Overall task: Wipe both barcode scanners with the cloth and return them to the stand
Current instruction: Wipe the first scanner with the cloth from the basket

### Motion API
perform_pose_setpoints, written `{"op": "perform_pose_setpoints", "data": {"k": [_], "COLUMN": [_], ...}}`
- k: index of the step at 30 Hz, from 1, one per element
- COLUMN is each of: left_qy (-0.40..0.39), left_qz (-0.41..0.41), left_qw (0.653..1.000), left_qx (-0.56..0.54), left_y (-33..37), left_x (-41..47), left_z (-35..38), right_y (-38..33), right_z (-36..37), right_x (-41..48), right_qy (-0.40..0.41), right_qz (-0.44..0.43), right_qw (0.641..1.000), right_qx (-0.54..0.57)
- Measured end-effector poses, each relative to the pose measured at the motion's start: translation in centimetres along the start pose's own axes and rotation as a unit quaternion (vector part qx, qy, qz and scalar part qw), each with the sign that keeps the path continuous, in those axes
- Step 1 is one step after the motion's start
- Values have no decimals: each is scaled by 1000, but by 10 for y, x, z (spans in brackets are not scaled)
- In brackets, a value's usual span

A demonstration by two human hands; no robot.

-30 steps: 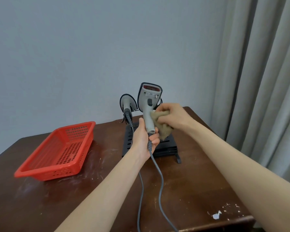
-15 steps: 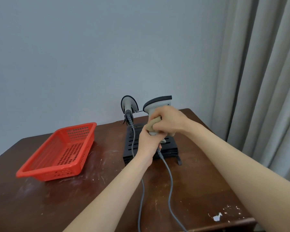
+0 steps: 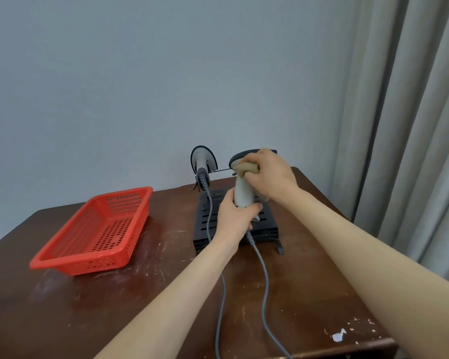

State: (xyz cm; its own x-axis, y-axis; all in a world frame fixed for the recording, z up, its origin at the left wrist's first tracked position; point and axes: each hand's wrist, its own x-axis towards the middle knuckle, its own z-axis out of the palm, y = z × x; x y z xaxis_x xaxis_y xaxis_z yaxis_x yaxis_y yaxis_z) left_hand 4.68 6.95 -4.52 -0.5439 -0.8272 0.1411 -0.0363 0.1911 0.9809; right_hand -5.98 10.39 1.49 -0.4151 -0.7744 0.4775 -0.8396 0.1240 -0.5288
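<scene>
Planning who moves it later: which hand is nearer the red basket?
Left. The left hand grips the scanner by its handle, right of the red basket; the right hand presses the cloth on the scanner's head, farther right.

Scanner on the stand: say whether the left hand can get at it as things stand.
Not readily: the left hand grips the handle of the held scanner. The way to the scanner on the stand looks free, though, just beyond that hand.

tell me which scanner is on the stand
The scanner nearer the basket, resting untouched on the stand. The other scanner is gripped by the left hand while the right hand presses the cloth on its head.
</scene>
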Motion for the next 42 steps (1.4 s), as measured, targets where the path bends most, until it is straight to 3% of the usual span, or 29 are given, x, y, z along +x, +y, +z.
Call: {"op": "perform_pose_setpoints", "data": {"k": [2,6,10,13,16,18,22,25,28,30,33,35,37,39,42], "left_qy": [-1,8,4,-19,-30,-38,-56,-72,-94,-98,-84,-73,-66,-64,-55], "left_qz": [2,-14,-20,-54,-113,-139,-183,-190,-192,-194,-184,-183,-189,-190,-185], "left_qw": [1000,998,991,971,942,921,888,869,849,848,864,876,883,892,908], "left_qx": [-16,-65,-136,-230,-315,-362,-419,-451,-484,-484,-460,-441,-425,-406,-372], "left_y": [1,-2,1,4,5,5,0,-3,0,3,4,4,2,0,1], "left_x": [1,4,3,3,-1,-1,5,5,3,4,9,9,6,3,3], "left_z": [-2,-6,-15,-17,-10,-6,-12,-18,-16,-14,-13,-15,-16,-16,-15], "right_y": [4,9,37,42,27,17,13,21,22,16,8,8,11,14,15], "right_z": [2,6,1,1,0,-1,-5,-5,2,7,8,5,2,-2,-7], "right_x": [0,-14,-17,-13,-12,-17,-26,-17,-9,-11,-17,-16,-9,-3,4], "right_qy": [5,-85,-36,23,92,65,-120,-32,58,29,-78,-91,-12,76,94], "right_qz": [4,23,120,144,105,70,74,134,182,165,118,125,181,235,248], "right_qw": [1000,992,992,972,957,959,956,965,929,924,944,941,924,876,812], "right_qx": [12,93,19,183,254,265,258,221,318,342,298,302,336,414,520]}}
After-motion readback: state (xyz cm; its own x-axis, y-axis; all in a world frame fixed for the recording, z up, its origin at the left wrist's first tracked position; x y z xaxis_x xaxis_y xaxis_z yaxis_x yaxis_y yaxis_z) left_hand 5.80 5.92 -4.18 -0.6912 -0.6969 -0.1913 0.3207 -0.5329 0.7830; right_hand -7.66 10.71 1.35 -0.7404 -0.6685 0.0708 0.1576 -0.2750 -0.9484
